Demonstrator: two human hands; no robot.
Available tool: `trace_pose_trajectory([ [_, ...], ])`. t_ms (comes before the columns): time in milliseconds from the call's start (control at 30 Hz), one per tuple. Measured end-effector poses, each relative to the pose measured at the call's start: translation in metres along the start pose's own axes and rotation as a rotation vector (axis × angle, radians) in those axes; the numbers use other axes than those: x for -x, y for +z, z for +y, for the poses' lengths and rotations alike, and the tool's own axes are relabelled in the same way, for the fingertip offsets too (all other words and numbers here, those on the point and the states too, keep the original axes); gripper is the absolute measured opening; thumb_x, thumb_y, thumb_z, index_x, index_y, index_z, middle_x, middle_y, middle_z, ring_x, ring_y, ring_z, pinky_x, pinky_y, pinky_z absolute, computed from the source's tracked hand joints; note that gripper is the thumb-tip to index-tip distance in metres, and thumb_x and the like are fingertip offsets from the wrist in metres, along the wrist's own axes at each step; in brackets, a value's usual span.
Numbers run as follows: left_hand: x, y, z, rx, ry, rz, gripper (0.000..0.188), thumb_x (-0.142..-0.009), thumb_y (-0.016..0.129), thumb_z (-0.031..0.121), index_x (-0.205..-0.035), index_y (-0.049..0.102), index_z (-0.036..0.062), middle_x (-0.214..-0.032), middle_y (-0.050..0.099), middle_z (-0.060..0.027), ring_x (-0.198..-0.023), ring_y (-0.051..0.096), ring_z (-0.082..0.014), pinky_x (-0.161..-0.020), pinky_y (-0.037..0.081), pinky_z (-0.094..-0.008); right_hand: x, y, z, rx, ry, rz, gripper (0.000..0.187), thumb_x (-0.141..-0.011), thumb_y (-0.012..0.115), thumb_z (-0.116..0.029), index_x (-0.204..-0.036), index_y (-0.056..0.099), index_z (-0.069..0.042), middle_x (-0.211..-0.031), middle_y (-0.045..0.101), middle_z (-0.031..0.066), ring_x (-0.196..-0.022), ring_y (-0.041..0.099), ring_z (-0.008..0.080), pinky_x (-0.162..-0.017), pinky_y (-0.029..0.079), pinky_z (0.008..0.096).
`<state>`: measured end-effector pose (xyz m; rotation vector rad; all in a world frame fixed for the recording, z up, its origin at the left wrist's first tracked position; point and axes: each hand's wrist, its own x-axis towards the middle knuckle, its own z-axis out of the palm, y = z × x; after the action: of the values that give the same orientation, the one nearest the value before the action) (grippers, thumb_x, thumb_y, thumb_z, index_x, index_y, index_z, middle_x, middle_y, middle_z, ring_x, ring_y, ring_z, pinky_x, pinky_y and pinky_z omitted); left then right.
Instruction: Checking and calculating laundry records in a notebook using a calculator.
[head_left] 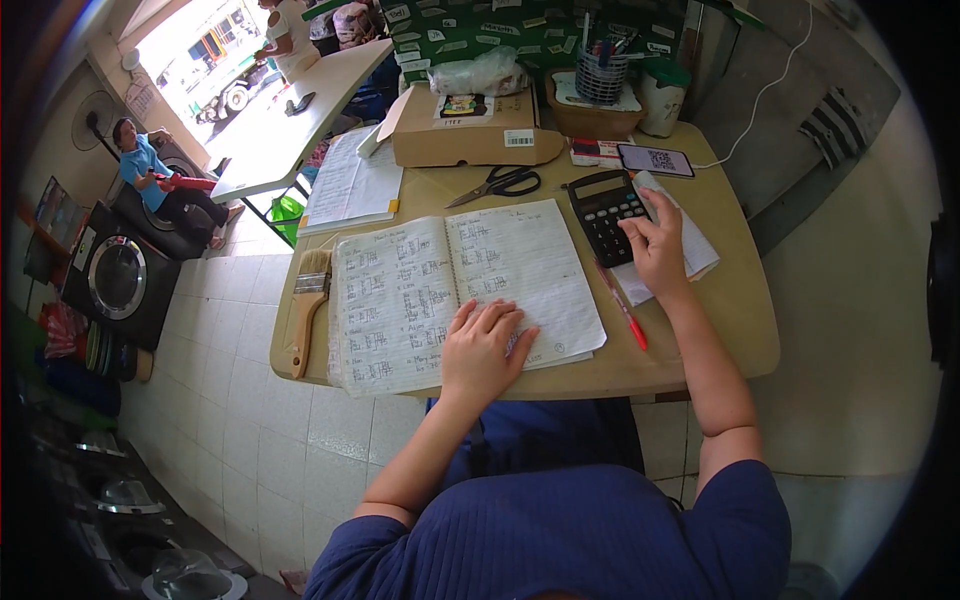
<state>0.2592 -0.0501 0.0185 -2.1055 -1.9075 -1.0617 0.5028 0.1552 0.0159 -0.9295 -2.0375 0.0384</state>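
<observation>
An open notebook (400,285) with handwritten pages lies on the small tan table (735,280) in front of me. My left hand (487,345) rests flat on its lower middle, fingers stretched over the right page. Above the lower keys of a black calculator (606,222) my right hand (655,245) hovers, fingers bent and apart, holding nothing; whether a fingertip touches a key I cannot tell. Folded white paper (697,245) lies partly beneath that hand. Between notebook and paper is a red pen (632,318). A wooden-handled paintbrush (309,310) lies along the notebook's left side.
Black-handled scissors (500,186), a cardboard box (460,140), a phone (655,160) on a white cable and a pen holder (600,78) stand or lie toward the back. Papers (350,185) are at back left. A seated person (150,165) is by the washing machines (117,270).
</observation>
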Motion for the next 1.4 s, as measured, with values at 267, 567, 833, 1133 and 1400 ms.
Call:
trace_pose_trajectory([
  [267, 0.0, -0.001, 0.001, 0.015, 0.001, 0.007, 0.02, -0.09, 0.073, 0.029, -0.095, 0.074, 0.01, -0.106, 0.074, -0.0054, -0.105, 0.07, -0.0236, -0.106, 0.046, -0.0467, 0.007, -0.013, -0.021, -0.039, -0.095, -0.11, 0.021, -0.085, 0.073, -0.015, -0.068, 0.071, -0.002, -0.128, 0.064, 0.0096, -0.132, 0.051, 0.0355, -0.114, 0.023, 0.0638],
  [567, 0.004, -0.008, -0.005, 0.121, 0.018, 0.025, 0.029, -0.1, 0.049, 0.023, -0.081, 0.065, 0.0078, -0.091, 0.071, -0.0088, -0.093, 0.069, -0.0266, -0.105, 0.046, -0.0469, 0.007, -0.023, 0.012, -0.236, 0.297, 0.138, 0.032, -0.09, 0.07, -0.012, -0.062, 0.068, 0.002, -0.119, 0.068, 0.0126, -0.118, 0.058, 0.0308, -0.097, 0.046, 0.0364],
  [833, 0.01, -0.005, -0.011, 0.192, 0.169, 0.065, 0.029, -0.097, 0.054, 0.023, -0.075, 0.065, 0.0064, -0.082, 0.071, -0.0089, -0.077, 0.07, -0.028, -0.093, 0.055, -0.0471, 0.011, -0.012, 0.023, -0.149, 0.28, -0.066, 0.03, -0.093, 0.07, -0.013, -0.068, 0.067, 0.004, -0.118, 0.066, 0.0172, -0.111, 0.061, 0.0318, -0.09, 0.05, 0.0387],
  [1133, 0.011, -0.007, -0.006, 0.153, 0.162, 0.076, 0.036, -0.101, 0.048, 0.026, -0.074, 0.064, 0.0089, -0.081, 0.07, -0.0066, -0.079, 0.072, -0.0286, -0.072, 0.058, -0.0391, 0.007, -0.011, 0.0, -0.275, 0.155, 0.013, 0.023, -0.099, 0.066, -0.018, -0.088, 0.074, 0.001, -0.136, 0.056, 0.0222, -0.124, 0.058, 0.0352, -0.095, 0.05, 0.0392],
  [1400, 0.01, -0.006, -0.007, 0.139, 0.155, 0.058, 0.032, -0.099, 0.05, 0.023, -0.075, 0.065, 0.0091, -0.082, 0.071, -0.0062, -0.078, 0.072, -0.0274, -0.072, 0.058, -0.0382, 0.006, -0.002, -0.008, -0.065, -0.071, -0.136, 0.012, -0.093, 0.072, -0.021, -0.092, 0.079, -0.012, -0.143, 0.055, 0.0135, -0.136, 0.045, 0.041, -0.114, 0.028, 0.0572],
])
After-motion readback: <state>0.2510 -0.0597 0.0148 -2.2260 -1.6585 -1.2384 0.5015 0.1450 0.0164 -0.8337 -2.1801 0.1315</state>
